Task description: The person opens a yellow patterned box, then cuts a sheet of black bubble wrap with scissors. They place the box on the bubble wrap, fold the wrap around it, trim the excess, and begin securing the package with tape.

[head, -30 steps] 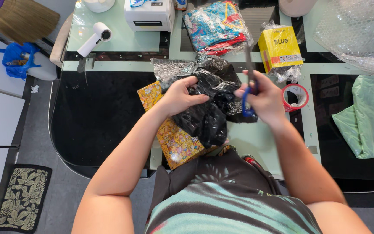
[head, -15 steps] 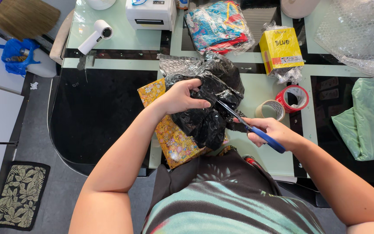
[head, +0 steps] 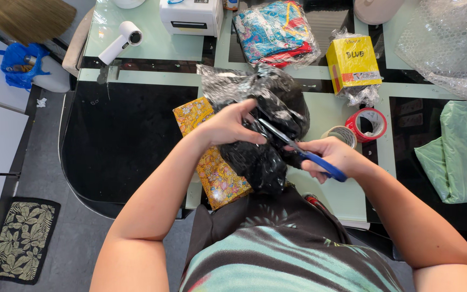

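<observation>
Black plastic, crinkled and glossy, bunched at the centre of the glass table point(head: 136, 48): a black plastic bag point(head: 268, 135) gripped by the left hand point(head: 228, 127), fingers clenched into its folds. Lying over a flat packet in yellow patterned wrap point(head: 212, 167), at seven o'clock from the bag. Contents of the bag hidden; bulging, so probably filled. At four o'clock from the bag, the right hand point(head: 331, 157) closed around blue-handled scissors point(head: 293, 146), blades partly spread and biting into the plastic. Judged a cut in progress; next calls for closing the blades while keeping the plastic taut and fingers clear. Further right, at two o'clock, two tape rolls point(head: 360, 127). At twelve o'clock, clear-wrapped colourful cloth point(head: 274, 32); at one o'clock, a yellow box point(head: 352, 62) in clear film.
</observation>
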